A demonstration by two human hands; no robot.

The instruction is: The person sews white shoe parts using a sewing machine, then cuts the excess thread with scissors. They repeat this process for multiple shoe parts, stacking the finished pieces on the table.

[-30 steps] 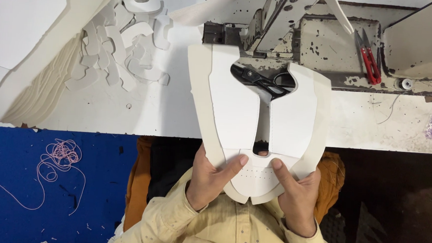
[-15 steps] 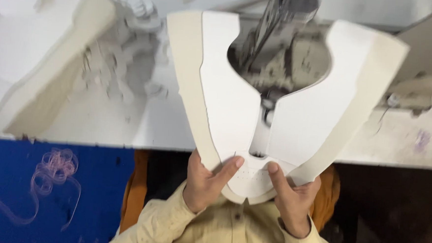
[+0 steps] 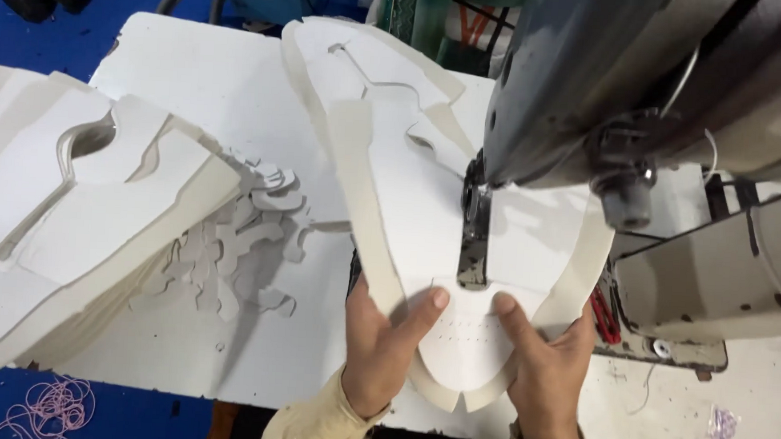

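White shoe-upper panel (image 3: 426,212), cream foam-edged, held flat at frame centre, its toe end at 6 o'clock and two wings spreading toward 12 and 2 o'clock. Row of small punched holes near the toe end. Left hand (image 3: 379,352) at 7 o'clock of the panel, grip closed on the panel's edge, thumb on top pointing toward 1 o'clock, fingers hidden beneath. Right hand (image 3: 542,379) at 5 o'clock of the panel, grip closed on the other edge, thumb on top pointing toward 11 o'clock. Both cuffs pale yellow. Needle bar and presser foot (image 3: 473,242) come down through the panel's centre slit, just above the two thumbs; whether the foot touches the panel, cannot tell. Grey sewing machine head (image 3: 594,70) fills 1 to 3 o'clock, partly covering the right wing. Red-handled snips (image 3: 606,313) on the machine base at 4 o'clock, mostly hidden. White desk (image 3: 228,86) under everything. Heap of small white cut pieces (image 3: 238,238) at 9 o'clock of the panel, near but apart. Stack of same-shaped white panels (image 3: 80,194) further out at 9 o'clock. Pink thread tangle (image 3: 47,406) on blue floor (image 3: 81,7), 8 o'clock corner.
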